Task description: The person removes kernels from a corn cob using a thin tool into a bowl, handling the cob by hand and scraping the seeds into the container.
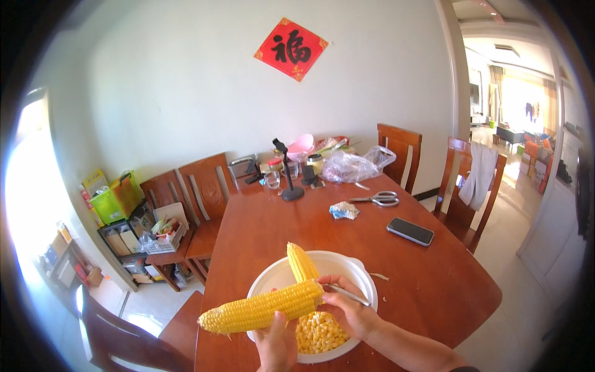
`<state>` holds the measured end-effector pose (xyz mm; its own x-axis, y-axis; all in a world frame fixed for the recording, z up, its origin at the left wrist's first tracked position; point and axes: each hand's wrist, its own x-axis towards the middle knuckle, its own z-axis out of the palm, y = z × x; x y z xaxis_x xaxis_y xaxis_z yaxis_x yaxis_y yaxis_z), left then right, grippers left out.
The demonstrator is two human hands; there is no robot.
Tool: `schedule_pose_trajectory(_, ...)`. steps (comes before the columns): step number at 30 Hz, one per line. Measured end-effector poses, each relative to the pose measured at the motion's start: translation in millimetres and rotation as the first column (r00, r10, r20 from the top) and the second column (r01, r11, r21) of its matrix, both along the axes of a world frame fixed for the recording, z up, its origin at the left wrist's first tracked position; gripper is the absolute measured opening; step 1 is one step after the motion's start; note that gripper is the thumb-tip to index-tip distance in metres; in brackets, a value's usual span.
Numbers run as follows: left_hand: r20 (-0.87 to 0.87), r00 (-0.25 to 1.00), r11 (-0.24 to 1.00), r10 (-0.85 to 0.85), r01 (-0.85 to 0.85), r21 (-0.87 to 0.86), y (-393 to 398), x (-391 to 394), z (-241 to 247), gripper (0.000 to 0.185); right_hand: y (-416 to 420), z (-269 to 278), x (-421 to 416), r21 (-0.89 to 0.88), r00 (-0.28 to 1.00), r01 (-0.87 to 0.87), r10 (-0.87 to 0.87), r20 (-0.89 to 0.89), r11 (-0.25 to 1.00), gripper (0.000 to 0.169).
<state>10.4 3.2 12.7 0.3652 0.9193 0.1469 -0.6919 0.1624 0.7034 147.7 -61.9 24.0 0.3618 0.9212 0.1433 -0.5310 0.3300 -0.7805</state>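
An ear of corn (265, 309) lies nearly level over a white plastic basin (369, 283), its narrow tip towards the left. My left hand (279, 344) grips it from below, the thumb on the near side. At the thick end, my right hand (346, 304) holds a thin metal tool (346, 294), fingertips close against the kernels; the tool's working end is hidden. Some kernels are gone from that end. Loose corn kernels (320, 332) lie in the near part of the basin. A second ear of corn (302, 262) leans on the basin's far side.
On the wooden table (260, 223) beyond the basin are a smartphone (410, 231), scissors (383, 199), a crumpled cloth (344, 210) and a black phone stand (293, 192). Plastic bags (348, 166), jars and glasses stand at the far end. Wooden chairs (207, 186) flank the table.
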Motion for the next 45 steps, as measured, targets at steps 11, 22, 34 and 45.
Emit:
schedule_pose_trajectory(11,-0.126,0.989,0.986,0.082,-0.063,0.154,-8.4,-2.3,-6.0,0.037,0.3,4.4,0.2,-0.113,0.995,-0.091,0.085,-0.051,0.989,0.033)
schedule_pose_trajectory(22,-0.441,0.896,0.872,-0.062,0.264,0.413,-4.9,12.5,17.1,0.046,1.1,32.3,15.2,-0.113,0.998,-0.046,0.040,-0.055,0.993,0.039)
schedule_pose_trajectory(34,-0.471,0.807,0.837,-0.358,0.501,0.222,43.1,2.2,42.0,0.039,39.0,50.7,24.0,0.333,0.556,0.228,-0.404,0.727,0.915,0.059)
schedule_pose_trajectory(45,-0.420,0.887,0.753,-0.194,0.409,0.515,60.4,8.4,38.4,0.059,22.7,37.7,-3.5,0.306,0.478,0.143,-0.337,0.812,0.941,0.047)
